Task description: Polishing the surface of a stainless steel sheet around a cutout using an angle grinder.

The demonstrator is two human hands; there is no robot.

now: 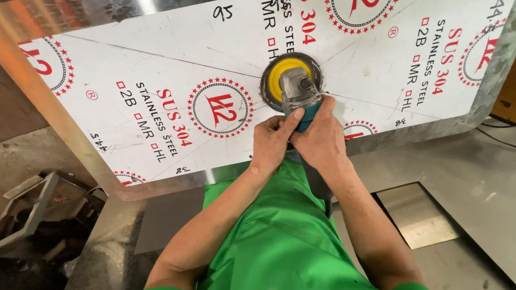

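Grinder body (300, 109) mostly under both hands (302, 138); steel sheet (156, 57) cropped at top edge.

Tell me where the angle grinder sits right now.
Head view, centre: the angle grinder rests on the white-filmed steel sheet, gripped by both hands.

A small steel offcut (422, 215) lies right; scrap metal frames (22, 215), seemingly, left.

1. Bright green short-sleeved shirt (282, 246), with the sleeve ends showing at the lower edge of the view.
2. Green cloth covers the front of the body, creased in folds.
3. Both forearms bare; no gloves, watch or rings visible.
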